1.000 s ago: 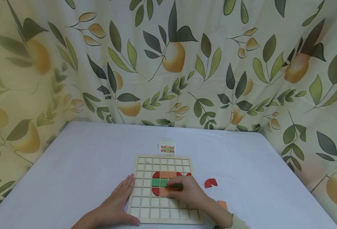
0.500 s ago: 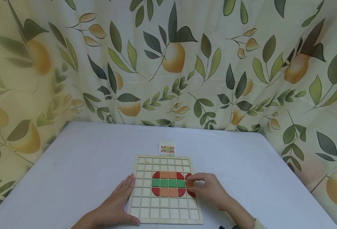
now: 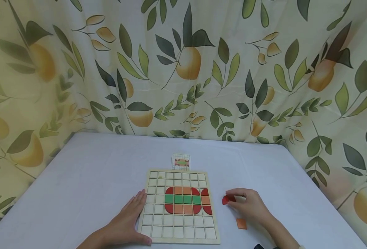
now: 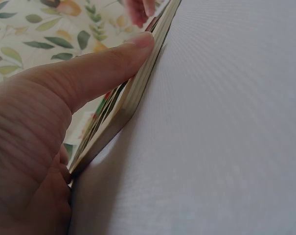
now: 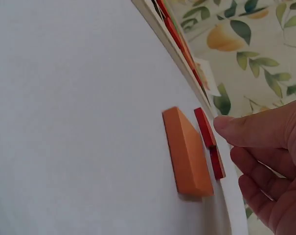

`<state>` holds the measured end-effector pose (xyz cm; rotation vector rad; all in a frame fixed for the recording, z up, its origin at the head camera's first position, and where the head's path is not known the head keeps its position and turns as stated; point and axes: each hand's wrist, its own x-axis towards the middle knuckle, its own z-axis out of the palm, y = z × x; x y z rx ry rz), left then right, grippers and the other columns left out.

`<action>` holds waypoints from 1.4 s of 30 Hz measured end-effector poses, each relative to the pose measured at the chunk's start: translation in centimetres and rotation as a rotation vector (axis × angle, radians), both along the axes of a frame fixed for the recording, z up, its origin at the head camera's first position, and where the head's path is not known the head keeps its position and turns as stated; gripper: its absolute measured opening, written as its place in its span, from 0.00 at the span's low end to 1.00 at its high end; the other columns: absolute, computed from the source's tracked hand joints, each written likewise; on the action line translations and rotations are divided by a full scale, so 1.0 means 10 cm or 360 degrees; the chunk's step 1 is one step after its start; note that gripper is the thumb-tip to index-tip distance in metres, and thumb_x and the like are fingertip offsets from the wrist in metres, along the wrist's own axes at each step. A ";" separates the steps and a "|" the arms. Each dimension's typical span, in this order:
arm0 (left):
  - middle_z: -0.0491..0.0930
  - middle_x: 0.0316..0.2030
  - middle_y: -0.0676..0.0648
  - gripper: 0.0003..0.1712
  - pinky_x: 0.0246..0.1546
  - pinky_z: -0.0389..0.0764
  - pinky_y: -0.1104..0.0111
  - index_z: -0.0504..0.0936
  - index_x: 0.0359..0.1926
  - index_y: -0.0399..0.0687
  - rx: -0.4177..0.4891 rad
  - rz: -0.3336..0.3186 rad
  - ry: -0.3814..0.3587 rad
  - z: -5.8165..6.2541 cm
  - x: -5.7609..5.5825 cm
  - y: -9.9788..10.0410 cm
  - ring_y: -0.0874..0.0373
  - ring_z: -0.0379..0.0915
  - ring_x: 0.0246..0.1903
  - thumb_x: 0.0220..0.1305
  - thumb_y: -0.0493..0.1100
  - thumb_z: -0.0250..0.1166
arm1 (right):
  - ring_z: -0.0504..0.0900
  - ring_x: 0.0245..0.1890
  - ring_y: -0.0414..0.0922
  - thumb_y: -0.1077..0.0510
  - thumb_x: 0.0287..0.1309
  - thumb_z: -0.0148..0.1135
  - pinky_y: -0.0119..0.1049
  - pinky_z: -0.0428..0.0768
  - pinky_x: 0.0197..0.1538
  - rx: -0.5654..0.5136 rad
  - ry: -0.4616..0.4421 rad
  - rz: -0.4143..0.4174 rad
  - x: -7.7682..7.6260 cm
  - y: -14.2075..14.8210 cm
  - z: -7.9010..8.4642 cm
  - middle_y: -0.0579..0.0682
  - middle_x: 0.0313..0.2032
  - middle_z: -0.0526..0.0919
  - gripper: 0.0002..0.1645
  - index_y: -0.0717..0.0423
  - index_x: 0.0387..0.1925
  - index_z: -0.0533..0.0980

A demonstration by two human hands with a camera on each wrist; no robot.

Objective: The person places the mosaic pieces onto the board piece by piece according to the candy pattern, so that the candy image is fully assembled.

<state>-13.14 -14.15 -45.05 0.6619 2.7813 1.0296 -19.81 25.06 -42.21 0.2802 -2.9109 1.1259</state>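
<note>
A pale wooden grid board (image 3: 163,221) lies flat, with red, orange and green pieces forming a pattern across its middle rows. My left hand (image 3: 125,216) rests along the board's left side, fingers straight, thumb at the near left corner. In the left wrist view the thumb (image 4: 108,66) lies on the board's edge. Off the right side, my right hand (image 3: 250,204) is over two loose red pieces (image 3: 225,200), forefinger and thumb apart around them. The right wrist view has the thumb tip (image 5: 223,122) close beside one red piece (image 5: 205,128).
An orange square piece (image 3: 241,223) lies on the white table nearer me, below the right hand. A small pattern card (image 3: 181,162) stands at the board's far edge. Behind the table hangs a leaf-and-fruit patterned curtain (image 3: 189,103).
My right hand has set an orange piece between the red ones at the board's right side, let go, and moved right to the loose red pieces. The left hand stays put.
</note>
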 end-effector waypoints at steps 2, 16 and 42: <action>0.40 0.70 0.38 0.76 0.58 0.22 0.84 0.43 0.69 0.32 0.0002 0.0003 -0.0013 0.00 0.00 0.00 0.47 0.32 0.68 0.31 0.75 0.67 | 0.78 0.46 0.47 0.62 0.41 0.73 0.45 0.77 0.49 0.0006 -0.0008 -0.0026 0.00 0.05 0.00 0.44 0.38 0.83 0.17 0.52 0.38 0.83; 0.41 0.70 0.37 0.75 0.58 0.23 0.84 0.44 0.69 0.31 -0.0007 -0.0005 0.0026 -0.03 -0.01 0.00 0.47 0.33 0.68 0.32 0.75 0.67 | 0.79 0.44 0.49 0.66 0.44 0.70 0.41 0.80 0.45 0.0074 -0.0046 0.0001 -0.07 0.12 -0.01 0.49 0.38 0.83 0.16 0.57 0.40 0.82; 0.40 0.70 0.38 0.75 0.59 0.23 0.84 0.44 0.69 0.32 -0.0026 -0.0006 0.0019 -0.01 -0.01 -0.01 0.47 0.33 0.68 0.32 0.76 0.66 | 0.79 0.43 0.49 0.66 0.44 0.70 0.42 0.80 0.45 0.0125 -0.0085 -0.0039 -0.24 0.09 -0.02 0.51 0.39 0.83 0.17 0.59 0.41 0.81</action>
